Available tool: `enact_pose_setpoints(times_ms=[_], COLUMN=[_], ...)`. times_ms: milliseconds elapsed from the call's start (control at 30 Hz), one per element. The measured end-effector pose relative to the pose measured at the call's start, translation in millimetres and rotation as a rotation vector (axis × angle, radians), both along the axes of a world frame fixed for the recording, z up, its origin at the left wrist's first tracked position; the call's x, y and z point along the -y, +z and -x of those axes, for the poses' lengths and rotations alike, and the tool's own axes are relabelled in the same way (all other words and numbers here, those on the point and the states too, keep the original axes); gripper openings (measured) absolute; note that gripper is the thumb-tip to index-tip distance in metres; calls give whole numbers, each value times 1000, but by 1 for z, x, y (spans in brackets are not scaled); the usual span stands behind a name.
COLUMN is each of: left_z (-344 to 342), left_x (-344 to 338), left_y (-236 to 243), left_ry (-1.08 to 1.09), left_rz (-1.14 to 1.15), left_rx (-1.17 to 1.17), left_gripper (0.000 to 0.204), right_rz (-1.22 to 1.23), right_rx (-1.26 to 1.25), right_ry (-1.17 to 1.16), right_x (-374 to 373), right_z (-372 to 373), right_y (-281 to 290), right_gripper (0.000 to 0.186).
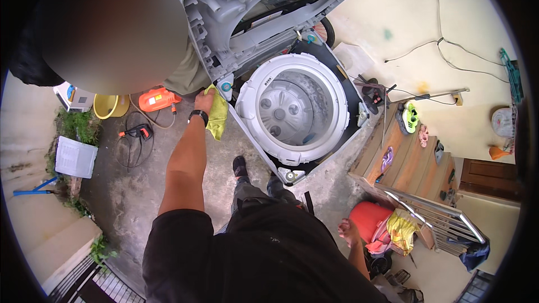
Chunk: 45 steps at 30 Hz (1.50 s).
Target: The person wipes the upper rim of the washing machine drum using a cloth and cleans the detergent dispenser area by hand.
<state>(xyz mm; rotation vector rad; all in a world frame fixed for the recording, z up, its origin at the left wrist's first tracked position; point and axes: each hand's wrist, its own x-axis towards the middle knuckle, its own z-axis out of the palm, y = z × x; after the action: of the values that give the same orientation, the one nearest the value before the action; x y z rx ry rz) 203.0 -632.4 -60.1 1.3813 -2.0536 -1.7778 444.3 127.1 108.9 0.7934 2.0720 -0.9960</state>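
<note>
A yellow cloth (216,116) hangs from my left hand (203,101), whose fingers grip it at the left corner of a white top-load washing machine. The machine's tub (286,113) is exposed, and its grey top panel (224,33) is raised toward the back, with the underside showing. My right hand (348,231) is low at my right side, beside a red bucket (365,213) with pink and yellow cloths over it; its fingers are loosely curled and apart, with nothing visible in them.
Another person (191,70) in olive clothing is at the back left. An orange pressure washer (157,100), hose and yellow bucket (101,107) lie left. At right are wooden steps (393,157) with footwear, a metal railing (457,221) and wall cables. A white crate (76,157) sits far left.
</note>
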Motion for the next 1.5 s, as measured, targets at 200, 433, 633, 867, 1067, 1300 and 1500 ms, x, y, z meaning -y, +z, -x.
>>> enact_pose_setpoints(times_ms=[200, 433, 633, 867, 1067, 1300, 1500], left_z=[13, 17, 10, 7, -50, -257, -335], left_x=[15, -13, 14, 5, -88, -114, -172], left_y=[-19, -16, -11, 3, -5, -79, -26], left_ry=[47, 47, -102, -336, -424, -21, -149], left_rz=[-149, -355, -23, 89, -460, -82, 48], left_rx=[27, -32, 71, 201, 54, 442, 485], left_gripper=[48, 61, 66, 69, 50, 65, 60], right_rz=[-10, -43, 1, 23, -36, 102, 156], right_rx=[43, 130, 16, -31, 56, 85, 103], right_ry=[-64, -7, 99, 187, 69, 115, 171], right_x=[8, 11, 12, 23, 2, -7, -47], right_z=[-20, -24, 22, 36, 3, 1, 43], right_y=[5, 2, 3, 9, -6, -45, -66], right_gripper=[49, 48, 49, 47, 49, 42, 41])
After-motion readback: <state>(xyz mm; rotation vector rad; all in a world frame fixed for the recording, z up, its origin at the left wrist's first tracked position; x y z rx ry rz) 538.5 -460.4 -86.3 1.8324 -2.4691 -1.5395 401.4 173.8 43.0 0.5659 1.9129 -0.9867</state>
